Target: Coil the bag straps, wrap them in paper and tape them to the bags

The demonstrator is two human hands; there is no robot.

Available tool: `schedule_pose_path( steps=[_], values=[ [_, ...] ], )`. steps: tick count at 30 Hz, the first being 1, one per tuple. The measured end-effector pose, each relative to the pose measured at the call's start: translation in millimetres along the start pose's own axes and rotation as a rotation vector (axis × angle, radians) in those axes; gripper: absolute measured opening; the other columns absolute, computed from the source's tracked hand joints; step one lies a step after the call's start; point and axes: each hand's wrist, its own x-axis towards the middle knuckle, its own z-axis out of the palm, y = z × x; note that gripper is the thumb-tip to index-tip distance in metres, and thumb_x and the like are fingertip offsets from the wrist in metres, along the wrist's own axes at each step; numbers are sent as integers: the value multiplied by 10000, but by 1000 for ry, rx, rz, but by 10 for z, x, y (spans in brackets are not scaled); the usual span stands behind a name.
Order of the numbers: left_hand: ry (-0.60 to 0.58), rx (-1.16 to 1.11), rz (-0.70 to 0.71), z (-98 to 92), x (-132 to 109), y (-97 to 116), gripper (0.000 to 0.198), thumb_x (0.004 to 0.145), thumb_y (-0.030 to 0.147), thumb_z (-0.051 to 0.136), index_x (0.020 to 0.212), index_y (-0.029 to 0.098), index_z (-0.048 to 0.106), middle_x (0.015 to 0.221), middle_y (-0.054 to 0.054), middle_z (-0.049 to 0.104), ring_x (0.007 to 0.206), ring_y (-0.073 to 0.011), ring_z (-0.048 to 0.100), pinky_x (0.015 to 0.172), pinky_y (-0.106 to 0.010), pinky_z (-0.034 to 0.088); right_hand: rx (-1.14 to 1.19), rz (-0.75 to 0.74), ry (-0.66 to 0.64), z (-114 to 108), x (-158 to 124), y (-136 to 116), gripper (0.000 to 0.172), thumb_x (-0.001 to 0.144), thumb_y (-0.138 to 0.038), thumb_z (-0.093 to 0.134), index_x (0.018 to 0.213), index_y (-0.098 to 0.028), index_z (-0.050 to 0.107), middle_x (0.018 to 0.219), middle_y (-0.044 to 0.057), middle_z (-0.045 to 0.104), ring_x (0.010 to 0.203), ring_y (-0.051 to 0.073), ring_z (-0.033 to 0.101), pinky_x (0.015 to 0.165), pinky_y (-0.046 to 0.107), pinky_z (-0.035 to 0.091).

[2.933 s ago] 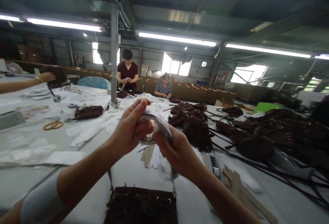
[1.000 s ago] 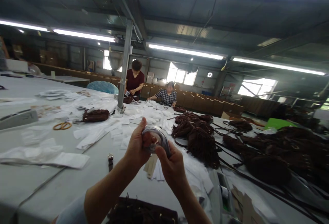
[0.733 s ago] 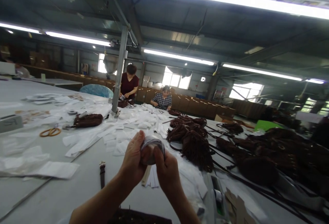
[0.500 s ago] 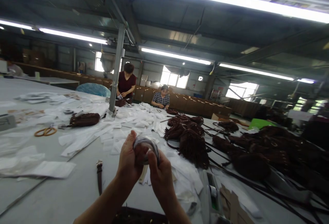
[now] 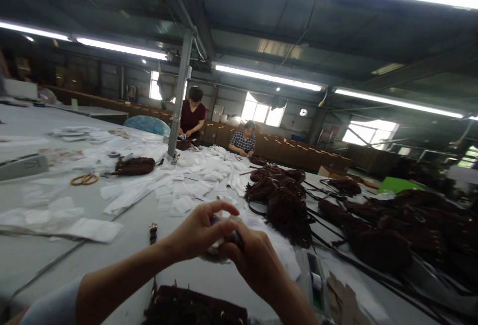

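Observation:
Both hands are closed on a roll of clear tape [image 5: 217,255], held above the table and largely covered by the fingers. My left hand [image 5: 203,228] grips it from the left and above, thumb reaching across. From the right, my right hand [image 5: 254,250] curls its fingers round the other side. Below them, at the near edge, lies a dark brown bag [image 5: 197,306] with small metal studs. A dark strap with a buckle [image 5: 153,234] stretches on the table left of my hands.
White paper sheets [image 5: 186,185] litter the table. Brown fringed bags [image 5: 287,210] with long straps pile up at right, beside a tape dispenser [image 5: 316,280]. Orange-handled scissors [image 5: 85,179] and another brown bag [image 5: 135,165] lie left, near a metal post [image 5: 179,96]. Two people work across the table.
My hands have turned the tape roll from facing me to a flatter tilt, fingers now covering more of it. The view has shifted, showing more of the brown bag in front.

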Motion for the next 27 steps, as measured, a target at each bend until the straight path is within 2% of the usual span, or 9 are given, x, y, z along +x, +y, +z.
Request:
schedule_pose_path(
  steps=[4, 6, 11, 14, 16, 19, 23, 25, 27],
  values=[
    [254, -390, 40, 137, 40, -98, 389, 786, 550, 612, 927, 197, 529, 501, 91, 411, 370, -38, 237, 376, -145, 185, 247, 79, 156, 106, 8, 17, 288, 932, -434, 419, 883, -189, 561, 665, 16, 623, 576, 156, 546, 527, 241, 382],
    [257, -452, 35, 139, 46, -196, 424, 780, 601, 589, 917, 211, 491, 500, 90, 423, 369, -45, 271, 379, -144, 201, 255, 84, 205, 221, -45, 104, 300, 950, -410, 360, 895, -187, 554, 661, 25, 621, 568, 161, 555, 514, 245, 390],
    [-224, 55, -101, -66, -3, -257, 571, 803, 591, 563, 1203, 189, 502, 560, 6, 598, 452, -130, 513, 427, -184, 330, -96, -111, 88, 385, -200, 302, 208, 902, -311, 425, 794, -213, 573, 569, 18, 628, 484, 184, 595, 471, 271, 328],
    [-326, 319, -4, -114, -26, -106, 475, 776, 446, 658, 1189, 222, 591, 671, -13, 647, 559, -149, 560, 488, -201, 373, -163, -181, 46, 272, -185, 221, 197, 888, -265, 441, 762, -213, 582, 612, 27, 653, 511, 182, 617, 484, 271, 322],
    [-269, 304, 60, -61, -22, -9, 372, 794, 408, 640, 1109, 210, 645, 640, -2, 615, 548, -135, 528, 489, -200, 362, -83, -140, 19, 139, -141, 118, 173, 883, -306, 482, 797, -207, 594, 632, 25, 658, 527, 177, 613, 488, 263, 332],
    [-64, 1, 27, 71, -3, 14, 349, 819, 470, 593, 1006, 178, 631, 517, 52, 473, 422, -80, 376, 421, -178, 285, 116, -5, -7, 18, -102, -16, 204, 843, -392, 559, 820, -192, 592, 618, 11, 638, 530, 170, 580, 486, 252, 358],
    [243, -325, 0, 146, 5, -136, 378, 780, 544, 615, 939, 209, 539, 573, 67, 487, 424, -58, 381, 409, -140, 282, 284, 104, 123, 108, -153, -49, 331, 921, -438, 402, 785, -183, 565, 644, 23, 615, 572, 161, 559, 523, 245, 398],
    [113, -234, -21, 102, 11, -170, 408, 788, 557, 595, 994, 208, 541, 557, 57, 523, 419, -73, 423, 408, -146, 299, 179, 109, 106, 136, -195, 5, 335, 931, -420, 382, 774, -186, 563, 612, 20, 595, 540, 154, 543, 506, 243, 364],
    [-176, -30, -49, 43, 32, -118, 431, 759, 521, 641, 1025, 187, 585, 536, 30, 573, 429, -104, 481, 417, -170, 331, -10, 79, 22, 73, -211, 69, 286, 903, -401, 444, 782, -182, 581, 577, 23, 583, 505, 157, 529, 486, 250, 311]
  ],
)
